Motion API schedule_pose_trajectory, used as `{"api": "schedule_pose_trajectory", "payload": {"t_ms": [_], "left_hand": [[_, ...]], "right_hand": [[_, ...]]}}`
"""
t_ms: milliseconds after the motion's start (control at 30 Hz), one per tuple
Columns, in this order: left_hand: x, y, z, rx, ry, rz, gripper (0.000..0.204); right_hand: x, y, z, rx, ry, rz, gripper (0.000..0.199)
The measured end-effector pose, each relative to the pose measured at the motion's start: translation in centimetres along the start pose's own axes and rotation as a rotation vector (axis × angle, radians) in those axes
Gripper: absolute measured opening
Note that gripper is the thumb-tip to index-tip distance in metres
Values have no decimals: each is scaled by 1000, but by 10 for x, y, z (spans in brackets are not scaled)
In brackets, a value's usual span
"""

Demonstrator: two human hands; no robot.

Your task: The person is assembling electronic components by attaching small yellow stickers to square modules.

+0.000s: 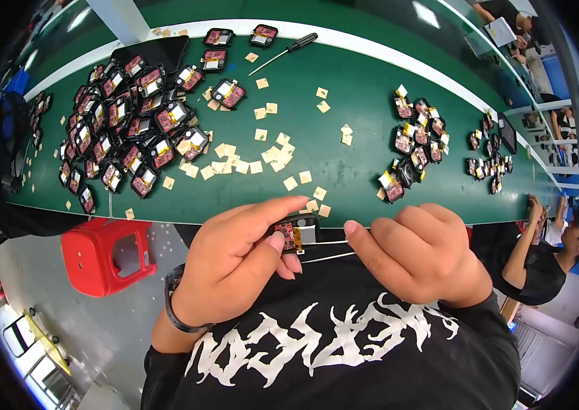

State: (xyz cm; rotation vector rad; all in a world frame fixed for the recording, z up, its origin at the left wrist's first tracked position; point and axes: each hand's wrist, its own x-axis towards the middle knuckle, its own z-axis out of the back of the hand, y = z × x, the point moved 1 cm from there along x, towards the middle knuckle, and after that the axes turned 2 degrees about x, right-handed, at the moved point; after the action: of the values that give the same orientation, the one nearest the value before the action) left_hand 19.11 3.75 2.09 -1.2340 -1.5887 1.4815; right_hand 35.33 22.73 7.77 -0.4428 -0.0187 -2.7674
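While we hold the piece close to our chest, these lines go from left to right.

Red stool: a red plastic stool (108,256) stands on the grey floor, below the table edge on our left.

Left pile: many small black cases with red boards and silver cells (125,130) lie close together on the green table (344,137).

Paper squares: small beige backing squares (248,164) are scattered between the piles, some touching one another.

Screwdriver: a thin screwdriver with black handle (286,51) lies near the far white edge, well apart from our hands.

Left hand: our left hand (235,266) pinches the small black case with red circuit board (293,232) between thumb and fingers, just before the near table edge.

Right hand: our right hand (426,260) is curled almost to a fist. Its thumb points to the case, and thin metal tweezers (327,249) seem to run from it; how it grips them we cannot tell exactly.

Right pile: a smaller group of similar black cases (416,143) lies further right, and another small group (491,154) beyond it.

Other person: a person in dark shirt (549,260) works at the far right.

Advice: we judge it best to keep the case steady and level in the left pinch, and to bring the tweezer tip slowly, without pressing on the red board.
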Motion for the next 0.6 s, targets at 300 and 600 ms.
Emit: {"api": "schedule_pose_trajectory", "payload": {"t_ms": [300, 600], "left_hand": [[0, 3, 3, 37, -5, -4, 40], [0, 0, 4, 38, -10, 3, 40]], "right_hand": [[0, 1, 5, 20, 17, -18, 28], [5, 3, 6, -4, 38, -6, 27]]}}
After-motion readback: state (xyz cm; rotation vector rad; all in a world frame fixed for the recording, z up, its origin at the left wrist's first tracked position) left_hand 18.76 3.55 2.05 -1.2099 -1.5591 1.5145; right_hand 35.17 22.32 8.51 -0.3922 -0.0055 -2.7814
